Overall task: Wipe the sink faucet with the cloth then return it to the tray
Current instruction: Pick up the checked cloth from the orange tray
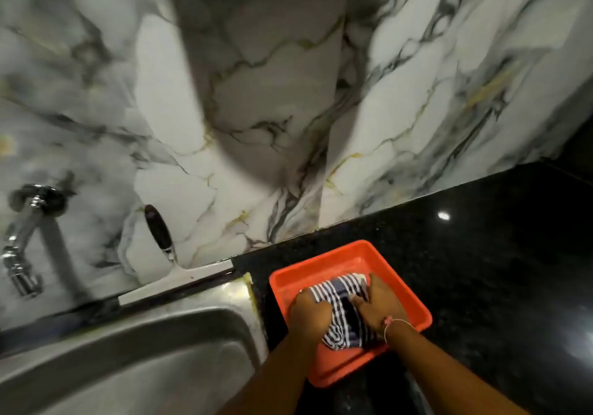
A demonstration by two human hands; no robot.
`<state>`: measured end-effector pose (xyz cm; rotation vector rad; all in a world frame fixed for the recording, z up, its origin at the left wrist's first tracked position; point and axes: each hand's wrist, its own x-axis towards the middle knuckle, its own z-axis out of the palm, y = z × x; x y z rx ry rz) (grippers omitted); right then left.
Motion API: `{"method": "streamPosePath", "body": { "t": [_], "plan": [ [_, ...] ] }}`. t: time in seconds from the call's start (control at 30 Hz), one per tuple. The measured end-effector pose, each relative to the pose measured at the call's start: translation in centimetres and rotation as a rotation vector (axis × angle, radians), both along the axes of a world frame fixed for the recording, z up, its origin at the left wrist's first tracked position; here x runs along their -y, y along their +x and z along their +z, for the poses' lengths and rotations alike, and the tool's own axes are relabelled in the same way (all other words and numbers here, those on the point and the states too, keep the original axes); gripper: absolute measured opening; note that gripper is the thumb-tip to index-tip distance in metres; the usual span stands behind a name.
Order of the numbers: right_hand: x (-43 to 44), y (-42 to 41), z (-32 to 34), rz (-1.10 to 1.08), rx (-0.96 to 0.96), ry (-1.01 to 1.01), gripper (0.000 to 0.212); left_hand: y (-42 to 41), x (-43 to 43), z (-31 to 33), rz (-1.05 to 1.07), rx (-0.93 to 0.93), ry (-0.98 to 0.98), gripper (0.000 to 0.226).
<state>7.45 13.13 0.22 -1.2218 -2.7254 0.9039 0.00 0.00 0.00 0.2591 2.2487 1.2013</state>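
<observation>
Cloth, blue-and-white striped fabric [345,310], lies bunched in the orange plastic tray [324,363] on the black worktop beside the sink's right edge; your left hand [309,315] and right hand [378,310] close on it. Judged soft, light, limp: gather the bunched middle, not a trailing corner

Two bare forearms, no sleeves in view. Left hand [310,313]: no rings, no band at the wrist. Right hand [380,307]: thin pale thread bracelet [396,323] looped round the wrist, small pink knot or bead on the inner side. No gloves, no watch. Fingernails too blurred to judge.
</observation>
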Motion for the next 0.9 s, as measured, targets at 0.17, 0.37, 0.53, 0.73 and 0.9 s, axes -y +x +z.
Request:
{"method": "streamPosePath", "body": {
  "t": [0.17,0.37,0.53,0.73,0.9],
  "plan": [
    [-0.8,-1.0,-2.8,-0.083,0.095,-0.027,0.06,-1.2,-2.2,-3.2,0.124,0.182,-0.018,0.053],
    [-0.9,-2.8,-5.2,-0.207,0.063,-0.153,0.064,-1.7,-3.0,-5.1,0.21,0.283,0.033,0.064],
    [-1.6,-2.5,-4.9,-0.41,-0.064,-0.546,0.044,-1.1,-2.8,-4.9,0.204,0.324,0.008,0.074],
    [-1.1,-0.7,1.3,-0.416,-0.235,-1.13,0.034,-1.9,-0.3,-1.1,0.183,0.395,0.108,0.078],
    [5.0,-1.1,4.5,-0.437,-0.323,-1.317,0.031,-3.4,5.6,3.9,0.101,0.213,0.146,0.053]
  ]
}}
